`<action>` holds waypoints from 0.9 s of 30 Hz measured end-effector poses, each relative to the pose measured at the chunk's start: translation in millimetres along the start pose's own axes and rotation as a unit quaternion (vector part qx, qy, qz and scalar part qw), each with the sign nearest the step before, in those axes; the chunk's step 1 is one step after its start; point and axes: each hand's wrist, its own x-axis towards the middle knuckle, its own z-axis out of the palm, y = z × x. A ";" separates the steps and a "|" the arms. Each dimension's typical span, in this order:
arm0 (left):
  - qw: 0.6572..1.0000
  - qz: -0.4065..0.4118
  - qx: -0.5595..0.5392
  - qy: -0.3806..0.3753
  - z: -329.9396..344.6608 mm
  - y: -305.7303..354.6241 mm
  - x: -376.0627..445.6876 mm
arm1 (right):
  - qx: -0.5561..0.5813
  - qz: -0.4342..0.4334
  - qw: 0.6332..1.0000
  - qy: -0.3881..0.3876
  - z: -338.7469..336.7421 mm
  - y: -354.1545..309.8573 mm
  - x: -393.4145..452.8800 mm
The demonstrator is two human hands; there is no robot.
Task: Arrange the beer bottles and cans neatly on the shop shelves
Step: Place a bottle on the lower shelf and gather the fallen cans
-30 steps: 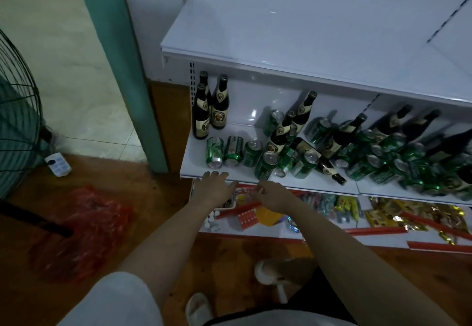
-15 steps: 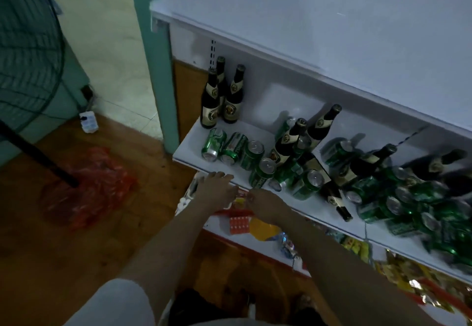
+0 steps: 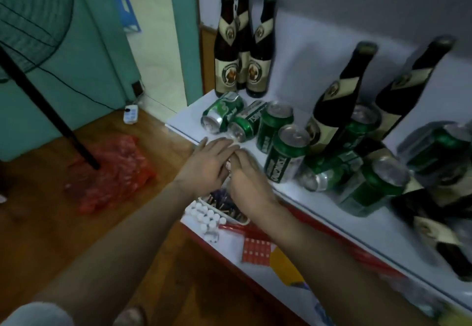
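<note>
Three dark beer bottles (image 3: 228,47) with cream labels stand upright at the white shelf's (image 3: 184,121) back left corner. In front of them two green cans (image 3: 222,111) lie on their sides. More green cans (image 3: 286,157) and leaning bottles (image 3: 339,96) are jumbled to the right. My left hand (image 3: 207,165) rests flat on the shelf's front edge, fingers spread, just short of the lying cans. My right hand (image 3: 247,180) sits beside it, fingers bent, touching the left hand. Neither hand holds anything.
A lower shelf (image 3: 229,246) below my hands carries small white caps, a red card and packets. A red plastic bag (image 3: 115,175) lies on the wooden floor beside a black fan stand (image 3: 51,111). A teal door frame (image 3: 182,32) rises left of the shelving.
The view has come closer and lower to the shelf. My two hands have moved together on the shelf edge until they touch.
</note>
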 end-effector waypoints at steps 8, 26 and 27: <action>0.993 -0.037 0.005 0.111 40.8 -5.7 -0.9 | -0.083 -0.003 0.987 0.135 46.1 12.7 5.9; 0.996 -0.001 0.083 0.042 7.7 -3.2 -10.5 | -0.087 0.006 0.989 0.118 36.1 12.1 -8.5; 0.995 0.008 0.089 0.037 6.2 -6.1 -10.0 | -0.097 0.007 0.988 0.118 37.0 11.2 -8.3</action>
